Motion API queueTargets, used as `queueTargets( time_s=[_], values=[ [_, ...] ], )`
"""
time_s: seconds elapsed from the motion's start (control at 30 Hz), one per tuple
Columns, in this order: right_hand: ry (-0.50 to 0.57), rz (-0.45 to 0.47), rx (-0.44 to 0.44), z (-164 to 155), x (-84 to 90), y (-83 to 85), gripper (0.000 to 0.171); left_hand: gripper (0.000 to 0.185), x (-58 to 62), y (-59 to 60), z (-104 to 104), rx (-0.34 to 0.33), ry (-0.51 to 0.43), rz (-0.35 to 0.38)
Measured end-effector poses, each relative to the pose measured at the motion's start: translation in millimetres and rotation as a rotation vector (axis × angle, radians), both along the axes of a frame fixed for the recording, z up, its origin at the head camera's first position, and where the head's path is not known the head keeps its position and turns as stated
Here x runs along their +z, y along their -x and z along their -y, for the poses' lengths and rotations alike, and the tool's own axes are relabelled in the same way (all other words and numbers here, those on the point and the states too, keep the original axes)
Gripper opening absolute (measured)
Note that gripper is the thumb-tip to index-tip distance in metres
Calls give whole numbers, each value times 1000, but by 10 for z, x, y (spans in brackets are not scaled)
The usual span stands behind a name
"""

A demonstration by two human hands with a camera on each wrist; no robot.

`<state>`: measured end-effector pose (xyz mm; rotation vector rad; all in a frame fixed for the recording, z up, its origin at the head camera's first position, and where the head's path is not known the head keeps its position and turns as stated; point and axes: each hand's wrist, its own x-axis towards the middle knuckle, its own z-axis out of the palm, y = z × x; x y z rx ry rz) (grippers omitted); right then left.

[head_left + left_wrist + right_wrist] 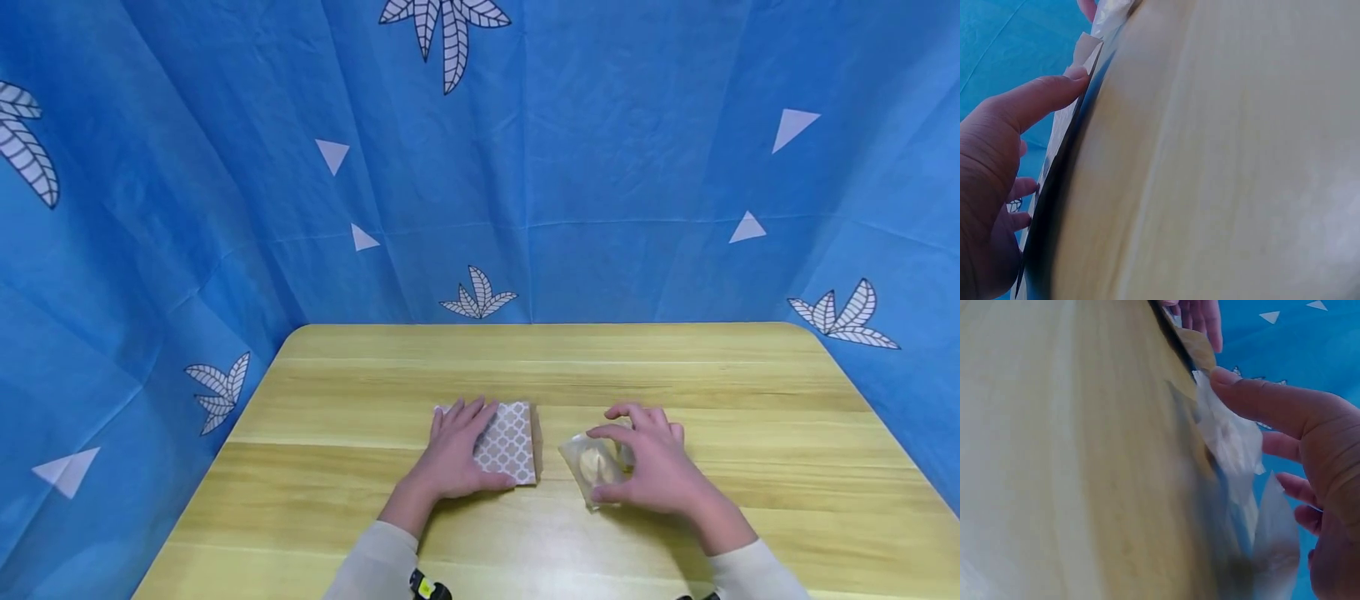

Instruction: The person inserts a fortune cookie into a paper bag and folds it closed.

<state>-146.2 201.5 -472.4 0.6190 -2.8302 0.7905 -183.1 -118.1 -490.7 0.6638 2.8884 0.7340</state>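
Spread across the left part of a flat paper bag (510, 442) with a white and tan lattice print is my left hand (461, 454), thumb along its near edge. A plain brown edge shows at the bag's right side. My right hand (656, 462) arches over a small clear packet (596, 462) with a pale rounded piece inside. Its thumb and forefinger are wide apart, at opposite edges of that packet. A second clear wrapper (1275, 544) shows beside the lower fingers in the right wrist view; the palm mostly hides it from above.
Both things lie near the middle of a light wooden table (337, 492) with rounded far corners. Behind it and along the sides hangs a blue cloth (622, 125) printed with white leaves and triangles. A narrow strip of tabletop separates the bag from the packet.
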Motion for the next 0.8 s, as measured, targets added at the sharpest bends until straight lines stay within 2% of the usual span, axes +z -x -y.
queueTargets(
  time_s=[0.2,0.37,0.57,0.8],
  values=[
    [-25,-60,-46,49,-51,7,74,117,-22,-8,-5,4,20,-9],
    [-28,-84,-67,73,-80,9,80,116,-30,-7,-8,5,38,-4],
    [19,-35,-45,32,-46,-2,92,115,-24,-2,-11,1,34,5],
    [-7,28,-25,-27,-34,7,111,114,-17,0,-8,1,31,19]
  ],
)
